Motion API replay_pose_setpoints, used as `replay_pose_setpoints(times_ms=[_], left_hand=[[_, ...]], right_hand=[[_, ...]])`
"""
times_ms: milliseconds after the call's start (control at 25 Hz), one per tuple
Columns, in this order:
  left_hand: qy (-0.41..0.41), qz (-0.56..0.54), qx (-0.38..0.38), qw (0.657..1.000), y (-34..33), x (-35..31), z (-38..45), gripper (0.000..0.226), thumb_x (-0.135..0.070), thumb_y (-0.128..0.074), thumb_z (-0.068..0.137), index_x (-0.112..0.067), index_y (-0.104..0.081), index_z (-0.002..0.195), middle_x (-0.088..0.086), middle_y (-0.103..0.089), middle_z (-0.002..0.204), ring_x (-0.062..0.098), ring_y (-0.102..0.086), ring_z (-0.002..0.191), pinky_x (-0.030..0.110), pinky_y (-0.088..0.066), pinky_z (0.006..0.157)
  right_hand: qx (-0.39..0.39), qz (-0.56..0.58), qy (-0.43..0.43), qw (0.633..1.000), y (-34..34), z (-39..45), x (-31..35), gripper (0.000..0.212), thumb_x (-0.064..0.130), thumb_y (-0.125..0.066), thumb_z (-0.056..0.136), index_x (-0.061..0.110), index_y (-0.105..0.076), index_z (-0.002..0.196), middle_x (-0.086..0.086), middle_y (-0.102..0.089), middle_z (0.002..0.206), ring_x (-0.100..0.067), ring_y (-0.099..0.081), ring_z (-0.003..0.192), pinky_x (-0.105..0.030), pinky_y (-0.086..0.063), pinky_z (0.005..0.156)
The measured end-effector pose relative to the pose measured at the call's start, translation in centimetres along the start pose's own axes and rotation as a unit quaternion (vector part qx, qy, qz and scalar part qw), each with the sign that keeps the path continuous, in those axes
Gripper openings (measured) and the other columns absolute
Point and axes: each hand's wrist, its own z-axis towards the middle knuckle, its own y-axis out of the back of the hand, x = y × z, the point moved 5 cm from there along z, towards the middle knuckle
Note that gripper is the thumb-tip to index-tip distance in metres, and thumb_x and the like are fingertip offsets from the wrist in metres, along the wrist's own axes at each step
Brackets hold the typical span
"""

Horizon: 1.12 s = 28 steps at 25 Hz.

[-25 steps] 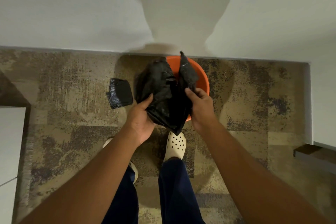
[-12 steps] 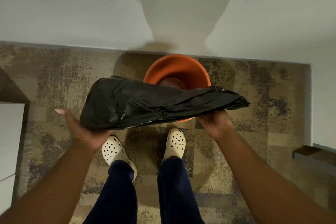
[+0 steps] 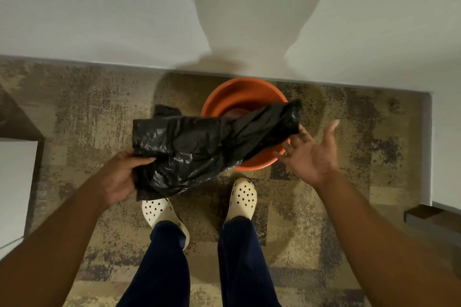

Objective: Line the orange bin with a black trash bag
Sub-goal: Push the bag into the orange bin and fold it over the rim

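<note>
Bag [image 3: 199, 147] unopened above the orange bin [image 3: 239, 93]: left hand [image 3: 119, 177] pinches it, right hand [image 3: 309, 152] spread; lining not begun.

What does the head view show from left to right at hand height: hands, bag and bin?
Left hand gripping the crumpled black plastic trash bag → round orange plastic bin, its rim partly crossed by the bag's right end → right hand, open with fingers spread beside that end.
</note>
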Motion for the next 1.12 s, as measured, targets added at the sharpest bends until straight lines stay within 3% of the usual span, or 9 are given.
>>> replay_pose_setpoints(times_ms=[160,280,440,560,720,800,880,1040,1120], left_hand=[[-0.018,-0.032,0.009,0.999,-2.1,3.1,-1.7,0.034,-0.002,-0.070,0.084,-0.012,-0.083,0.113,0.016,-0.079,0.126,0.029,-0.078,0.112,0.038,-0.064,0.086],[-0.025,-0.105,-0.033,0.994,-2.5,5.4,-2.1,0.039,-0.004,-0.070,0.085,-0.010,-0.079,0.122,0.017,-0.076,0.133,0.031,-0.075,0.120,0.047,-0.058,0.100],[-0.034,-0.198,-0.034,0.979,-4.2,6.2,-2.4,0.042,-0.009,-0.061,0.099,-0.015,-0.070,0.140,0.008,-0.076,0.137,0.028,-0.076,0.121,0.044,-0.066,0.089],[-0.031,-0.227,-0.011,0.973,-6.8,5.9,-2.6,0.038,-0.018,-0.062,0.099,-0.018,-0.075,0.134,0.009,-0.076,0.137,0.026,-0.078,0.118,0.039,-0.068,0.084],[-0.007,-0.236,0.019,0.972,-11.6,5.2,-2.3,0.049,-0.027,-0.059,0.101,-0.007,-0.063,0.145,0.018,-0.077,0.131,0.027,-0.078,0.116,0.038,-0.068,0.089],[0.011,-0.248,0.034,0.968,-14.2,4.6,-2.0,0.043,-0.027,-0.054,0.106,-0.004,-0.064,0.141,0.017,-0.081,0.118,0.026,-0.080,0.112,0.035,-0.068,0.085],[0.007,-0.218,0.022,0.976,-16.4,3.8,-1.3,0.035,-0.025,-0.051,0.110,-0.007,-0.068,0.135,0.016,-0.081,0.121,0.025,-0.080,0.108,0.034,-0.068,0.084],[-0.043,-0.111,-0.058,0.991,-19.0,2.2,0.0,0.016,-0.016,-0.068,0.103,-0.013,-0.081,0.111,0.012,-0.084,0.112,0.028,-0.081,0.105,0.042,-0.065,0.089],[-0.057,-0.082,-0.070,0.993,-19.8,1.4,0.1,0.010,-0.017,-0.076,0.097,-0.018,-0.085,0.099,0.010,-0.085,0.108,0.032,-0.079,0.111,0.046,-0.063,0.094]], right_hand=[[-0.099,-0.200,0.023,0.975,-1.8,4.0,0.6,0.046,0.030,-0.083,0.086,0.018,-0.068,0.127,-0.006,-0.074,0.128,-0.025,-0.070,0.119,-0.049,-0.053,0.105],[-0.176,-0.253,0.045,0.950,-2.4,6.4,-0.1,0.015,0.012,-0.075,0.094,0.015,-0.073,0.109,-0.007,-0.076,0.104,-0.017,-0.074,0.089,-0.039,-0.063,0.087],[-0.213,-0.419,0.076,0.880,-2.8,6.0,-2.6,0.030,0.012,-0.065,0.098,0.010,-0.066,0.128,-0.004,-0.071,0.102,-0.015,-0.065,0.086,-0.031,-0.056,0.077],[-0.110,-0.575,0.132,0.800,-5.9,3.1,-5.6,0.026,0.020,-0.063,0.101,0.017,-0.069,0.127,0.002,-0.071,0.116,-0.009,-0.068,0.097,-0.017,-0.054,0.077],[0.087,-0.581,0.151,0.795,-10.6,-1.5,-9.9,0.058,0.059,-0.076,0.084,0.033,-0.062,0.134,0.016,-0.059,0.132,0.001,-0.059,0.119,-0.021,-0.053,0.101],[0.092,-0.599,0.176,0.776,-11.1,-2.1,-10.4,0.070,0.056,-0.083,0.077,0.033,-0.059,0.139,0.015,-0.048,0.141,0.002,-0.049,0.127,-0.010,-0.042,0.104],[0.033,-0.593,0.221,0.774,-10.6,-1.8,-8.7,0.054,0.038,-0.085,0.081,0.024,-0.069,0.131,0.008,-0.053,0.138,0.001,-0.049,0.121,-0.001,-0.035,0.098],[-0.027,-0.554,0.253,0.793,-8.6,-0.8,-4.4,0.012,0.013,-0.081,0.086,0.013,-0.077,0.098,0.001,-0.072,0.105,-0.013,-0.068,0.100,-0.033,-0.057,0.093],[-0.021,-0.572,0.252,0.780,-7.6,-0.4,-2.1,0.005,0.012,-0.077,0.089,0.015,-0.076,0.094,0.004,-0.073,0.096,-0.011,-0.069,0.093,-0.036,-0.059,0.087]])
